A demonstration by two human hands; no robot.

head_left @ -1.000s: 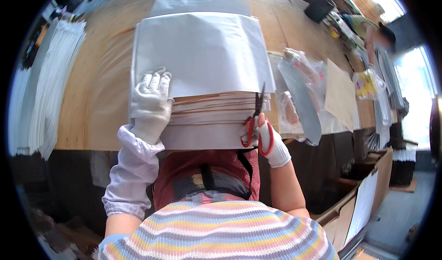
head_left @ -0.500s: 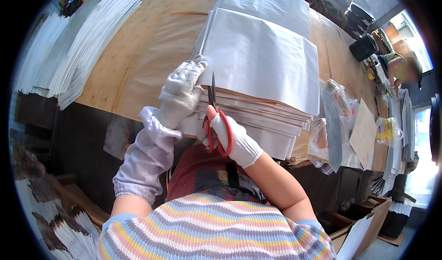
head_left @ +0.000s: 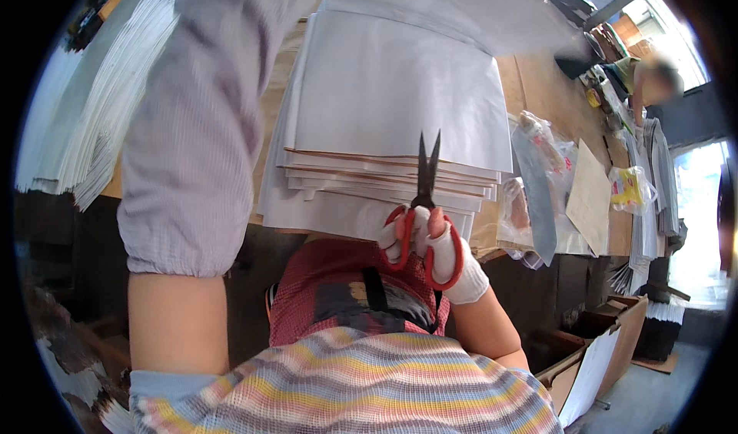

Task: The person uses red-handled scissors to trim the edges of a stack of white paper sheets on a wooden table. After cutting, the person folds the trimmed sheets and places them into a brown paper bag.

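plastic bags, cardboard box, side paper stack

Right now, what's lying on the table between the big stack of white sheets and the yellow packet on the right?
In the head view, clear plastic bags and a brown card sheet lie between the stack and the yellow packet.

Wooden table bears white sheet stacks.

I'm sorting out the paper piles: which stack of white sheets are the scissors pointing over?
The centre stack, directly ahead of the right hand holding the red-handled scissors. The other stack lies fanned out at the far left edge.
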